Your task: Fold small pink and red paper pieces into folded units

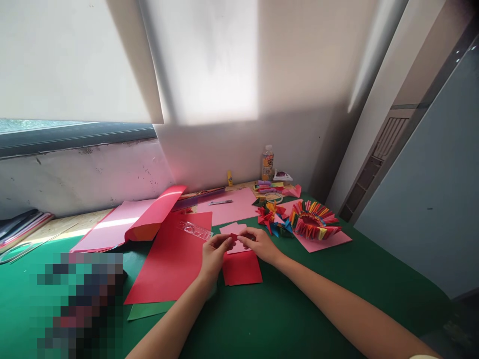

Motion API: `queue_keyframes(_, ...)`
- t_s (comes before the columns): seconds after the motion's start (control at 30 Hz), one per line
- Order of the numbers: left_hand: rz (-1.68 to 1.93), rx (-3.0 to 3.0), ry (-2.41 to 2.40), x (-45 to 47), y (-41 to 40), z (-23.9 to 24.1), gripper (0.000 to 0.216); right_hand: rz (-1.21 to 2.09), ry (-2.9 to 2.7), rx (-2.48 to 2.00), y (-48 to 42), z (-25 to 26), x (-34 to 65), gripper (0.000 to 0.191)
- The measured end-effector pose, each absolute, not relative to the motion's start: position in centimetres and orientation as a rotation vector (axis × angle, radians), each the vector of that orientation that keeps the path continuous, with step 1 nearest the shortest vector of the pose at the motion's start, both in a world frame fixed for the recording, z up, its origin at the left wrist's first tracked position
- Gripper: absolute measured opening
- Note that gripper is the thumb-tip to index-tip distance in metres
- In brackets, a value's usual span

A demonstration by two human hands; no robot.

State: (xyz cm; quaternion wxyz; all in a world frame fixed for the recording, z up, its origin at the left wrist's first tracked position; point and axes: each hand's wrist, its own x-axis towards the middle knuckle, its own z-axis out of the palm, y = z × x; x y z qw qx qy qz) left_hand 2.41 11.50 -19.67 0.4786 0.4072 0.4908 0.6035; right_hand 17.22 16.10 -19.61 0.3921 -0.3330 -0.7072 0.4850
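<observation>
Between the fingertips of both hands is a small folded piece of red paper (234, 237). My left hand (216, 252) pinches it from the left side. On the other side my right hand (260, 243) is closed on it too, thumb and forefinger together. Beneath the hands lie pink paper pieces (241, 247) and, closer to me, a stack of red paper squares (243, 269). A clear plastic stencil ruler (194, 230) rests on a large red sheet (175, 269) just left of the hands. The exact folds in the held paper are too small to make out.
A ring of colourful folded paper (314, 220) sits on pink paper at the right, beside several origami pieces (275, 217). Farther back stand a drink bottle (267, 163) and a glue stick (229, 178). A utility knife (220, 202) lies on a pink sheet (239, 212). A blurred-out object (82, 304) is at the left.
</observation>
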Motion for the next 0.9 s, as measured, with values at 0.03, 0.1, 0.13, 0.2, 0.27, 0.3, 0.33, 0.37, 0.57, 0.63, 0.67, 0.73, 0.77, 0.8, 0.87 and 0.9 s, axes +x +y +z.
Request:
queue_keyframes(0.03,1.471,0.982,1.197,2.39,11.51,-19.7,0.03,1.242,-1.791,-0.85,16.13,-19.58,17.23,0.025)
queue_keyframes(0.1,1.46,0.975,1.188,2.39,11.47,-19.71,0.03,1.253,-1.785,-0.845,16.16,-19.52,17.27,0.026)
queue_keyframes(0.13,1.454,0.984,1.184,2.41,11.43,-19.67,0.029,1.249,-1.79,-0.841,16.17,-19.5,17.3,0.026)
queue_keyframes(0.2,1.439,1.021,1.181,2.47,11.34,-19.55,0.028,1.212,-1.826,-0.831,16.13,-19.45,17.35,0.025)
queue_keyframes(0.27,1.42,1.066,1.192,2.52,11.26,-19.42,0.027,1.156,-1.88,-0.822,16.05,-19.43,17.36,0.024)
queue_keyframes(0.3,1.413,1.086,1.199,2.53,11.25,-19.36,0.027,1.133,-1.898,-0.821,16.01,-19.43,17.34,0.024)
queue_keyframes(0.33,1.409,1.104,1.205,2.53,11.25,-19.33,0.026,1.119,-1.908,-0.824,15.96,-19.43,17.32,0.024)
queue_keyframes(0.37,1.41,1.119,1.212,2.52,11.27,-19.32,0.026,1.114,-1.908,-0.831,15.93,-19.44,17.28,0.024)
queue_keyframes(0.57,1.438,1.162,1.227,2.31,11.38,-19.44,0.024,1.134,-1.874,-0.872,15.91,-19.34,17.25,0.023)
queue_keyframes(0.63,1.436,1.143,1.221,2.33,11.37,-19.45,0.025,1.134,-1.867,-0.868,15.96,-19.26,17.33,0.023)
queue_keyframes(0.67,1.433,1.129,1.214,2.36,11.36,-19.46,0.026,1.13,-1.865,-0.861,15.97,-19.22,17.36,0.022)
queue_keyframes(0.73,1.42,1.092,1.192,2.46,11.35,-19.49,0.028,1.114,-1.861,-0.847,16.0,-19.14,17.41,0.022)
queue_keyframes(0.77,1.412,1.071,1.182,2.51,11.35,-19.52,0.029,1.105,-1.855,-0.842,16.02,-19.11,17.41,0.021)
queue_keyframes(0.8,1.405,1.055,1.174,2.56,11.36,-19.55,0.03,1.097,-1.846,-0.839,16.03,-19.09,17.41,0.021)
queue_keyframes(0.87,1.399,1.041,1.171,2.61,11.41,-19.63,0.032,1.091,-1.827,-0.842,16.06,-19.11,17.38,0.021)
queue_keyframes(0.9,1.398,1.043,1.175,2.62,11.44,-19.68,0.032,1.096,-1.816,-0.848,16.08,-19.16,17.35,0.022)
